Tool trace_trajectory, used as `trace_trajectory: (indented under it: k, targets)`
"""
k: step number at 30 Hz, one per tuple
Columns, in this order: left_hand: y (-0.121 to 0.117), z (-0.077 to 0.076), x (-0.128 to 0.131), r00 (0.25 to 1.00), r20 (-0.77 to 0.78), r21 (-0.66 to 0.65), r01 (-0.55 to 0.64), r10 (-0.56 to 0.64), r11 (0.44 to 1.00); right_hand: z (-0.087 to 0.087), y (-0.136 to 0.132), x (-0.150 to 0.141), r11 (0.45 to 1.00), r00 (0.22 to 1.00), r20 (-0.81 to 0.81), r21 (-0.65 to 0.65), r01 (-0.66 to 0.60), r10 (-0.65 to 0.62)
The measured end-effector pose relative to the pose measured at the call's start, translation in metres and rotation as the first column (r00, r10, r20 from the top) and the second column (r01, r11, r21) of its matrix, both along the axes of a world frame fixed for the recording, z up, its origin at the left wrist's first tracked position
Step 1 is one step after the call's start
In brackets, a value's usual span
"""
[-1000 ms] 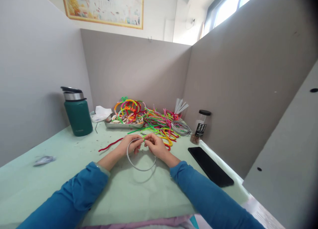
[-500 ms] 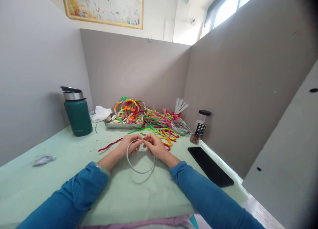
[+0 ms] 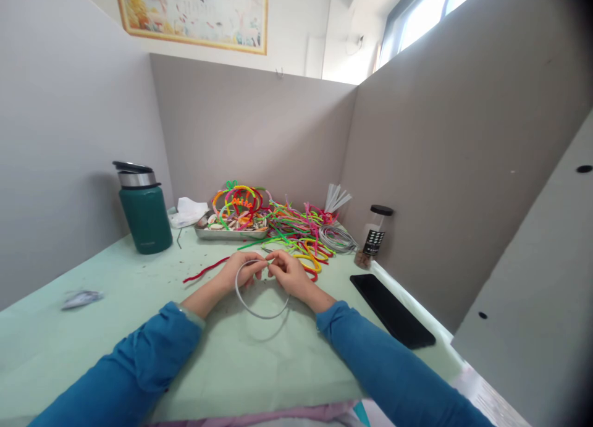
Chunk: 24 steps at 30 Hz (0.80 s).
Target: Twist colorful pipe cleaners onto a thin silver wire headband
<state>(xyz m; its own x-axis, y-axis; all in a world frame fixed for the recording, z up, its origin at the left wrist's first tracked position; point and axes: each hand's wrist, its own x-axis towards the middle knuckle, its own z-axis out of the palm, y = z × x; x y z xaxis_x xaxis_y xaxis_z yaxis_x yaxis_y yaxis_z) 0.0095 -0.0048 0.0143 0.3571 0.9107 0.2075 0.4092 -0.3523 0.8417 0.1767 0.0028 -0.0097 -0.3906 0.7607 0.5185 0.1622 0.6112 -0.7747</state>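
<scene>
A thin grey-white headband hoop hangs as a loop below my fingers, in front of me over the table. My left hand pinches it between thumb and forefinger. Facing it, my right hand is closed at the same spot, its fingertips meeting those of the left. The exact contact point between the fingertips is too small to make out. A red pipe cleaner lies on the table just left of my left hand. Yellow pipe cleaners lie beyond my right hand.
A metal tray holds shell-like pieces and colourful hoops. Right of it are piled pipe cleaners and coiled grey hoops. A green bottle stands left; a clear jar and a black phone-like slab are right. Grey partitions enclose the table.
The lower part of the hoop has risen slightly. Both hands stay at almost the same place, fingertips together.
</scene>
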Motion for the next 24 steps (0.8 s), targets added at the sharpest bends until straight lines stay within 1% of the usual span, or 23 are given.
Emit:
trace_trajectory:
  k: [7, 9, 12, 16, 20, 24]
  targets:
    - [0.0061, -0.005, -0.0038, 0.998, -0.049, 0.013, -0.04, 0.04, 0.999, -0.0025, 0.0013, 0.0012, 0.992, 0.994, 0.069, 0.099, 0.073, -0.08]
    - [0.0084, -0.007, -0.0052, 0.997, -0.07, 0.015, -0.035, 0.036, 0.999, -0.0032, 0.0022, 0.0013, 0.992, 0.993, 0.078, 0.1, 0.079, -0.087]
    - [0.0091, -0.0079, -0.0058, 0.996, -0.084, 0.009, 0.001, 0.0, 1.0, -0.0033, 0.0029, 0.0014, 0.993, 0.993, 0.086, 0.093, 0.074, -0.082]
    - [0.0062, -0.0046, -0.0045, 0.995, -0.095, 0.009, 0.042, -0.041, 0.999, -0.002, 0.0024, 0.0017, 0.994, 0.994, 0.088, 0.088, 0.06, -0.067]
    - [0.0041, -0.0011, -0.004, 0.991, -0.127, -0.004, 0.037, -0.037, 0.999, -0.0011, 0.0021, 0.0019, 0.995, 0.994, 0.093, 0.083, 0.05, -0.058]
    - [0.0039, 0.0002, -0.005, 0.991, -0.121, 0.001, 0.063, -0.062, 0.998, -0.0014, 0.002, 0.0019, 0.995, 0.993, 0.093, 0.074, 0.071, -0.078]
